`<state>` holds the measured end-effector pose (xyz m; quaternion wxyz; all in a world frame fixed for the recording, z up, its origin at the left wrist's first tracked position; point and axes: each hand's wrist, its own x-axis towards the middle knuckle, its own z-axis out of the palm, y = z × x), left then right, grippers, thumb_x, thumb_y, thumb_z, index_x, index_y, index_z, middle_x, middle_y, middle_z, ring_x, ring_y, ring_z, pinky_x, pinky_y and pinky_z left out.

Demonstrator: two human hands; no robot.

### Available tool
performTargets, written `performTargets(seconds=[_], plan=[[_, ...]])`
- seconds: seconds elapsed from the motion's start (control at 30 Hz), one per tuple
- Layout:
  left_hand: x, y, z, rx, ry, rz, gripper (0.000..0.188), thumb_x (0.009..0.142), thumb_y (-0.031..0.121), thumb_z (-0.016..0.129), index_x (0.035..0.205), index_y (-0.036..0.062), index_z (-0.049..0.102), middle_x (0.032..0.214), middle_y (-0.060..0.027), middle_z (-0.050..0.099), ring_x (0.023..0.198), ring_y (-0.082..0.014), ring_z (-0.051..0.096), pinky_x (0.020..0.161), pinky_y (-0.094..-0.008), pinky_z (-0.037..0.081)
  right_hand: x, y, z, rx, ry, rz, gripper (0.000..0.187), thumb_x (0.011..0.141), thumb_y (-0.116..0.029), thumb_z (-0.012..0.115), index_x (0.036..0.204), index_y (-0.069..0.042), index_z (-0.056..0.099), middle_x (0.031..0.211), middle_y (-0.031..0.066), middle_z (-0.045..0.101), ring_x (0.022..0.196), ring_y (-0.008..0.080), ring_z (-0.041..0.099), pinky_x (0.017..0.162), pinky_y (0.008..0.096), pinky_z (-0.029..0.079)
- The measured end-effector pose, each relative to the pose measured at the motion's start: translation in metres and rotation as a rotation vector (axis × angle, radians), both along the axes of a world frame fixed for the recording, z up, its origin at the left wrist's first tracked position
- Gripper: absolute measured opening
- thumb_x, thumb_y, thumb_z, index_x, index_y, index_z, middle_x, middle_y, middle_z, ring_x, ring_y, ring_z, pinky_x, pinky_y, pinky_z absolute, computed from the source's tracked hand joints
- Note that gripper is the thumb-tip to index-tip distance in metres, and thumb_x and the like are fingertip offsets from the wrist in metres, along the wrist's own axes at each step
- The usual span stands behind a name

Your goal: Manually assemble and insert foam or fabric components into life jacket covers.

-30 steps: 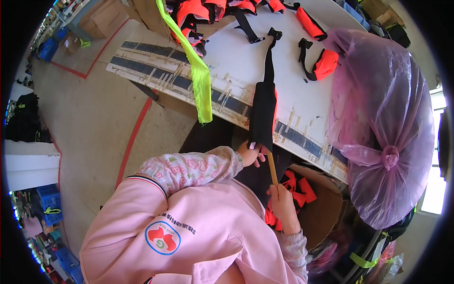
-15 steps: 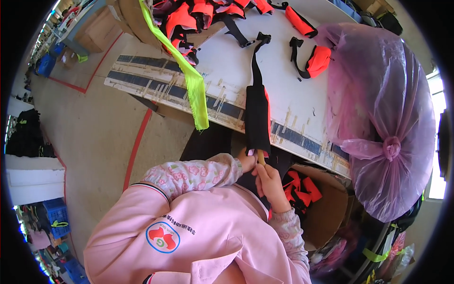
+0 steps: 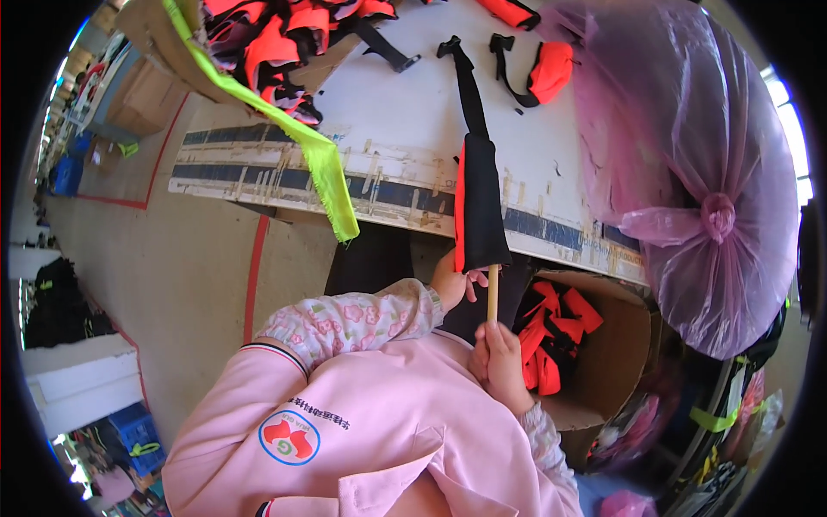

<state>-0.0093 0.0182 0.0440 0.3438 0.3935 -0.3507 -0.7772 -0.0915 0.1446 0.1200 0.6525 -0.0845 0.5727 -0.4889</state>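
Note:
A black-and-orange fabric sleeve (image 3: 484,202) hangs over the table's near edge, its black strap and buckle lying on the tabletop. My left hand (image 3: 451,283) grips the sleeve's lower end, partly hidden behind it, with some fingertips showing beside the opening. A thin wooden stick (image 3: 493,297) runs up to that opening; whether its upper end is inside, I cannot tell. Closed around the stick's lower part is my right hand (image 3: 501,360), below and to the right of the left.
Orange-and-black pieces (image 3: 276,52) are heaped on the white table (image 3: 388,121). A neon yellow strip (image 3: 323,168) hangs off its edge. At right bulges a knotted purple plastic bag (image 3: 706,155). Below the table, a cardboard box (image 3: 616,345) holds more orange pieces.
My right hand has moved down, away from my left, and more of the stick shows. The sleeve has turned, so its orange side now faces left. The whole view has shifted slightly.

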Motion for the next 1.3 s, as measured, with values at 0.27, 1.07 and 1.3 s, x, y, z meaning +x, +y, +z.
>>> performTargets(seconds=[0.27,1.07,1.3], plan=[[0.004,-0.013,-0.038,-0.033,-0.103,-0.182,0.022,0.091,0.009,0.041,0.106,0.0009,0.056,0.083,-0.0091,0.061,0.063,-0.0117,0.057,0.053,-0.0217,0.045,0.013,-0.057,-0.030,-0.086,-0.064,-0.078,0.027,0.097,-0.028,0.040,0.081,-0.008,0.046,0.045,-0.0027,0.031,0.031,0.0081,0.024,0.030,0.0247,0.023],[0.010,-0.021,-0.023,0.023,-0.284,-0.341,0.033,0.097,0.028,0.033,0.094,0.0044,0.057,0.082,-0.0090,0.065,0.049,-0.0120,0.053,0.039,-0.0238,0.040,-0.033,-0.057,-0.028,-0.101,0.416,0.353,0.032,0.093,-0.026,0.046,0.074,-0.002,0.053,0.050,0.0013,0.043,0.039,0.0095,0.040,0.037,0.0259,0.031],[0.016,-0.026,0.013,0.025,-0.293,-0.195,0.031,0.096,0.026,0.039,0.099,-0.0002,0.056,0.078,-0.0178,0.064,0.047,-0.0177,0.056,0.047,-0.0268,0.048,-0.061,-0.040,-0.026,-0.347,0.853,0.359,0.030,0.091,-0.025,0.050,0.077,0.001,0.056,0.059,0.0115,0.057,0.046,0.0213,0.054,0.044,0.0326,0.042]])
